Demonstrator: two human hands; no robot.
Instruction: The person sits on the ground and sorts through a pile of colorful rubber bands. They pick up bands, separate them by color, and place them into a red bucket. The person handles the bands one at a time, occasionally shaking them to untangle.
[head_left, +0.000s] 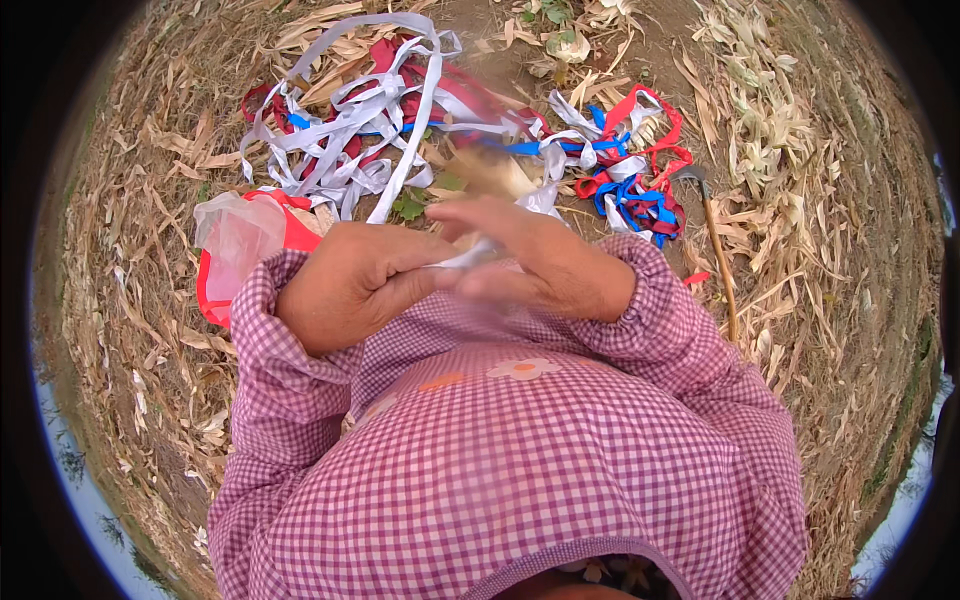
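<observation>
My left hand (375, 277) pinches a white fabric strip (427, 112) between thumb and fingers; the strip runs up from it in a loop towards a tangled heap of white, dark red and blue strips (360, 127). Close beside it, my right hand (540, 262) is blurred, with its fingers at a short white end of strip (472, 255) between the hands. Whether the right fingers grip that end is unclear. Farther right lies a smaller tangle of red, blue and white strips (637, 195). Both hands are in front of a purple checked smock (510, 435).
A red and translucent white bag (247, 232) lies left of my left hand. On the right, a sickle with a wooden handle (720, 255) rests on the ground. Dry corn husks (772, 135) and stalks cover the soil around.
</observation>
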